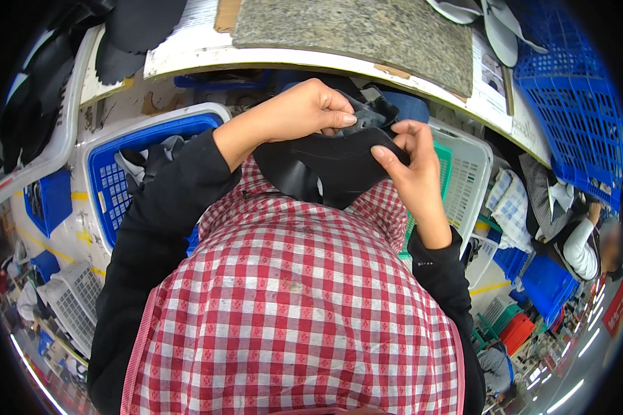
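Between my two hands, above my lap and just below the table's near edge, is a black leather-like piece [325, 166]. It has a smooth curved lower edge and a shiny patch. A greyish, crumpled part [370, 117] shows behind its upper edge. My left hand [318, 109] is closed, with thumb and fingertips pinching the upper edge near the middle. At the right end my right hand [415, 155] grips the piece, thumb on the near face and fingers curled behind. The fingertips of both hands are partly hidden by the material.
A speckled stone slab [353, 34] lies on the white table [194, 59]. Black cut pieces [135, 34] lie left, light grey pieces [502, 34] right. A blue basket [107, 183] stands left, a pale green crate [474, 166] right, and a tall blue basket [567, 90] far right. A person [588, 245] is beyond.
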`<state>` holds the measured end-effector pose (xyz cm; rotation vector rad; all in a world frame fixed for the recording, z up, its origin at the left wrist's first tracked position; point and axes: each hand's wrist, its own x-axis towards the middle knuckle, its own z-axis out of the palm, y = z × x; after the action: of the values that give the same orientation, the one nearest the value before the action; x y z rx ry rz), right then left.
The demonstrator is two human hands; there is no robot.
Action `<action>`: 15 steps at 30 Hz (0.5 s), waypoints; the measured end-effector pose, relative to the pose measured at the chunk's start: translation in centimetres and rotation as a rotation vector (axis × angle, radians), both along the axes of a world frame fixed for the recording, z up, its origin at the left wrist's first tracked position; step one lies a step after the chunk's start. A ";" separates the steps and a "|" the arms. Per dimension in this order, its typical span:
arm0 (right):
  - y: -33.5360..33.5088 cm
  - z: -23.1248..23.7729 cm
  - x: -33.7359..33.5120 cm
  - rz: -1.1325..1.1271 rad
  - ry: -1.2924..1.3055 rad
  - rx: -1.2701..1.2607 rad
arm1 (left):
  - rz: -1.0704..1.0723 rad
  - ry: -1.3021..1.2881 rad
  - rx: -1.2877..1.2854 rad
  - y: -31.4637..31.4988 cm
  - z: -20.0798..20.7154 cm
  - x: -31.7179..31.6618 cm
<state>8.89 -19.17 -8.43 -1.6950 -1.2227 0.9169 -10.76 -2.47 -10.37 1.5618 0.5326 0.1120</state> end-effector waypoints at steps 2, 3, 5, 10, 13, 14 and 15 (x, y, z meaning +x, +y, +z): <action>-0.2 -0.1 0.1 0.024 -0.047 0.013 | -0.001 0.023 -0.117 0.4 -0.2 -0.7; -0.3 -0.1 0.2 0.051 -0.080 0.050 | 0.008 -0.006 -0.194 0.6 -0.2 -1.0; -0.2 -0.1 0.5 0.104 -0.086 0.030 | -0.027 -0.020 -0.369 1.1 -0.2 -1.7; 1.9 2.4 2.2 0.256 0.112 -0.274 | -0.183 -0.070 -0.095 1.4 -0.3 -1.4; 4.4 5.7 3.2 0.524 -0.304 -0.379 | -0.243 -0.012 -0.080 2.0 -0.6 -0.3; 5.1 6.6 3.0 0.579 -0.295 -0.292 | -0.235 0.014 -0.171 2.2 -0.8 0.0; 5.8 7.4 2.7 0.648 -0.422 -0.315 | -0.266 0.013 -0.204 2.5 -1.0 0.3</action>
<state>11.64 -13.35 -1.04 -1.8214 -2.0765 1.2117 -10.50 0.07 -11.41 1.4203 0.3311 -0.1514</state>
